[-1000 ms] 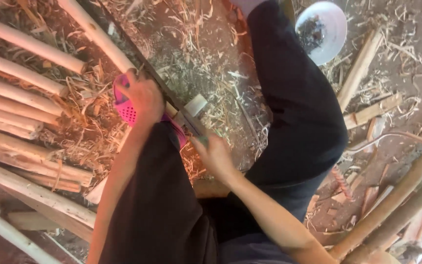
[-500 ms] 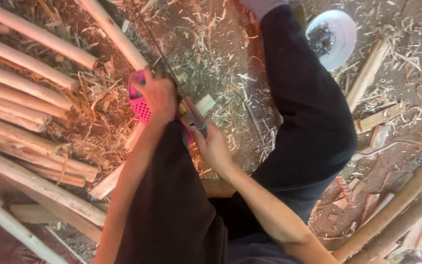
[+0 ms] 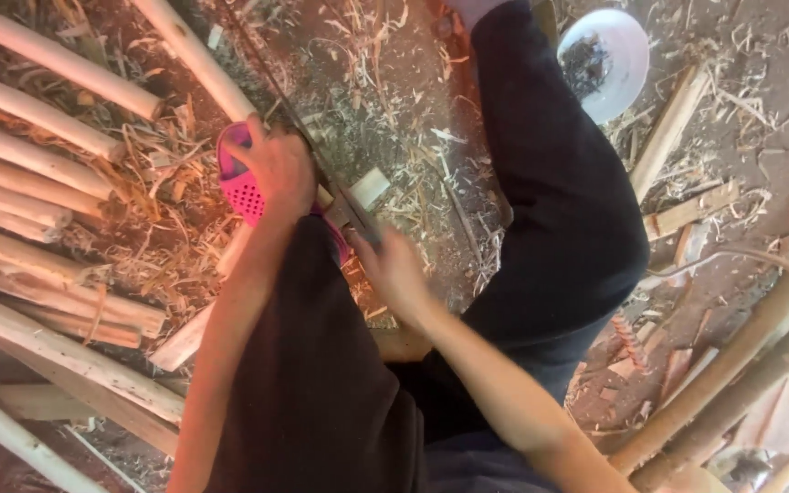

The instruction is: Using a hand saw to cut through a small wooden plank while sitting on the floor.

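The left hand (image 3: 278, 172) pins a thin pole (image 3: 267, 78) against the pink sandal (image 3: 241, 190), fingers curled over it. The right hand (image 3: 394, 269) grips a blade (image 3: 358, 215) laid on the pole; its fingers are blurred. Stroke away from the left hand, with the pole pinned firm.

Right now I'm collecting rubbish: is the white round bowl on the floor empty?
Not empty: the white round bowl sits upright with dark bits inside.

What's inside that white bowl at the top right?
The white bowl holds a dark patch of small bits near its left side; the rest looks bare. What the bits are is too blurred to tell.
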